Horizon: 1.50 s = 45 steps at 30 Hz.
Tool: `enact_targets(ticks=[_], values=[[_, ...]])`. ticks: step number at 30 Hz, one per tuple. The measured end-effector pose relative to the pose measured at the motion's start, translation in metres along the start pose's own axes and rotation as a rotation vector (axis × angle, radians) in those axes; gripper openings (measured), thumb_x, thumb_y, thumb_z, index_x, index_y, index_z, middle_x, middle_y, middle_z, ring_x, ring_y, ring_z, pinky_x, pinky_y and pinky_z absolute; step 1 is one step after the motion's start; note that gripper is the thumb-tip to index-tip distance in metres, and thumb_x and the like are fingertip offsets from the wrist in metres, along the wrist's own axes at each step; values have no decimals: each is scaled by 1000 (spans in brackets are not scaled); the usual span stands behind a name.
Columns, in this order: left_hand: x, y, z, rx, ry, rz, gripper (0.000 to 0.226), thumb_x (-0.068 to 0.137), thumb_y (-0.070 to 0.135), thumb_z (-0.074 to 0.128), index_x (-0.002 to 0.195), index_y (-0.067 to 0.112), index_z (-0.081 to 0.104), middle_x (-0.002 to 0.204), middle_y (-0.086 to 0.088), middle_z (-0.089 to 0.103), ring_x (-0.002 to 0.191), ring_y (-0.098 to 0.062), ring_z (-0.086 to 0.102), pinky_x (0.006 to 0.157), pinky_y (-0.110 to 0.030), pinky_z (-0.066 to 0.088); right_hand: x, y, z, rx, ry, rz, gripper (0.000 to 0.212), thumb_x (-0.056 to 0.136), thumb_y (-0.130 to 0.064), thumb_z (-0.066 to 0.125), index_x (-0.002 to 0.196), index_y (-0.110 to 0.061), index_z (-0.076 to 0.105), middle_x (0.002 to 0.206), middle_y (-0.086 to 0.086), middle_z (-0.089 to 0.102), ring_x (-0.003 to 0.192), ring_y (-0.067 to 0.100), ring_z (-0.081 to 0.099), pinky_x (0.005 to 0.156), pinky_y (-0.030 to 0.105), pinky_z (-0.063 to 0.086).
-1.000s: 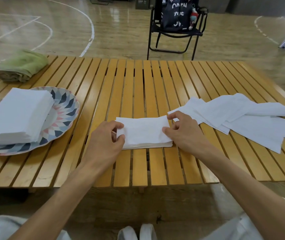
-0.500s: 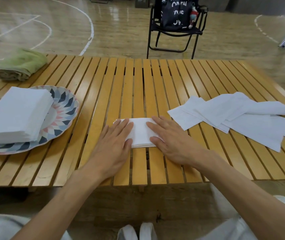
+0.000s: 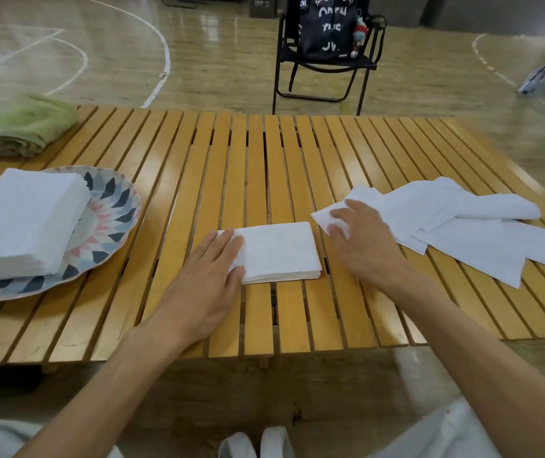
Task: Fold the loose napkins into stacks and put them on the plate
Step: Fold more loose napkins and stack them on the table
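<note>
White paper is what we work with here, and it is thin, soft and very light. We use the folded stack [image 3: 279, 251] in the middle of the wooden bench [image 3: 264, 153] as our landmark.

Far to the left of the folded stack sits the plate [image 3: 112, 223], and a big pile of done napkins [image 3: 23, 223] already lies on it. Behind the plate is a rolled green cloth [image 3: 24, 125].

Our left hand [image 3: 208, 279] lies flat on the left end of the folded stack. Its fingers [image 3: 223, 241] are straight and press down, not curled round anything. We think this keeps the sheets from sliding, for paper like this slips and fans out easily.

Just to the right of the folded stack, our right hand [image 3: 360, 239] rests on the near corner of the loose napkins [image 3: 456, 226]. Its fingers bend down onto the top sheet, but we cannot tell if they pinch it yet. The loose napkins spread out farther right, lying over each other.

A single sheet will flop and can tear, so we would take it gently by a corner or edge. The folded stack is best held from both short ends, thumbs on top and fingers underneath, so the layers stay together on the way to the plate.
</note>
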<state>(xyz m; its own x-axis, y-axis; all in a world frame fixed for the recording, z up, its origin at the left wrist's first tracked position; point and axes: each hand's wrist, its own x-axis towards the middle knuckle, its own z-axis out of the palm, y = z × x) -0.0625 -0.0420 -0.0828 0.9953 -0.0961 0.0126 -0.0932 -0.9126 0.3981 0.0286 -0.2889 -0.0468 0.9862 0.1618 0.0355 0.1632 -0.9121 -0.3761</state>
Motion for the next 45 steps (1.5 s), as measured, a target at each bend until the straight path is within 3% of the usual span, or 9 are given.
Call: enact_targets(ticks=[15, 19, 23, 27, 30, 34, 38, 42, 45], values=[[0, 2, -3, -11, -13, -2, 57, 105, 41, 24, 157, 27, 6, 165, 10, -3, 149, -5, -11, 120, -27, -1, 7, 20, -7, -157, 9, 236, 48, 99, -38, 48, 133, -3, 47, 143, 13, 45, 134, 30, 40, 106, 48, 37], [0, 3, -3, -56, 41, 11, 56, 105, 37, 31, 157, 25, 14, 165, 9, 6, 151, -7, -4, 121, -28, 0, 3, 12, -10, 12, 227, 102, 51, 102, -26, 50, 147, -7, 40, 156, 9, 39, 143, 25, 33, 116, 41, 25], [0, 5, -6, -131, 196, 24, 49, 103, 29, 43, 151, 26, 32, 159, 9, 27, 147, -8, 15, 123, -36, 14, -4, -10, -13, 354, 477, -195, 32, 98, -3, 54, 126, -13, 66, 125, -2, 67, 116, 7, 58, 98, 13, 41], [-1, 14, -15, -300, 334, 39, 45, 100, 25, 53, 143, 30, 43, 136, 13, 50, 117, 8, 43, 106, -26, 39, -8, -24, -14, 794, 354, -152, 30, 94, 3, 57, 107, -21, 70, 105, -5, 71, 102, 5, 65, 87, 19, 53], [-3, 25, -24, -590, 264, 3, 50, 100, 27, 53, 147, 31, 38, 121, 19, 61, 102, 2, 60, 87, -19, 49, -8, -29, -19, 1071, 251, -138, 35, 91, 8, 59, 107, -21, 68, 95, -1, 74, 98, 13, 70, 87, 25, 56], [-3, 32, -28, -1004, 103, -81, 59, 103, 33, 44, 155, 35, 17, 113, 8, 72, 100, -14, 70, 91, -32, 51, -9, -30, -24, 1266, 76, -188, 38, 89, 15, 55, 81, -16, 74, 85, 1, 74, 104, 20, 69, 89, 27, 52], [0, 31, -35, -1458, 143, -220, 48, 104, 37, 42, 151, 32, 32, 128, -4, 60, 106, -29, 69, 94, -43, 53, -11, -28, -24, 1406, -137, -237, 46, 90, 16, 47, 68, -18, 69, 87, 6, 72, 123, 24, 61, 101, 32, 45], [-1, 25, -40, -1419, 242, -274, 29, 100, 28, 51, 126, 26, 63, 123, 3, 57, 114, -26, 60, 83, -37, 59, -12, -27, -26, 1416, -189, -222, 44, 92, 15, 46, 69, -17, 67, 97, 7, 75, 126, 20, 60, 105, 32, 43], [-2, 23, -39, -1355, 283, -251, 31, 95, 10, 58, 119, 27, 66, 121, 2, 63, 112, -22, 63, 85, -42, 59, -14, -29, -27, 1312, -168, -144, 9, 89, -10, 66, 95, -15, 71, 120, 4, 71, 124, 16, 60, 104, 34, 46]])
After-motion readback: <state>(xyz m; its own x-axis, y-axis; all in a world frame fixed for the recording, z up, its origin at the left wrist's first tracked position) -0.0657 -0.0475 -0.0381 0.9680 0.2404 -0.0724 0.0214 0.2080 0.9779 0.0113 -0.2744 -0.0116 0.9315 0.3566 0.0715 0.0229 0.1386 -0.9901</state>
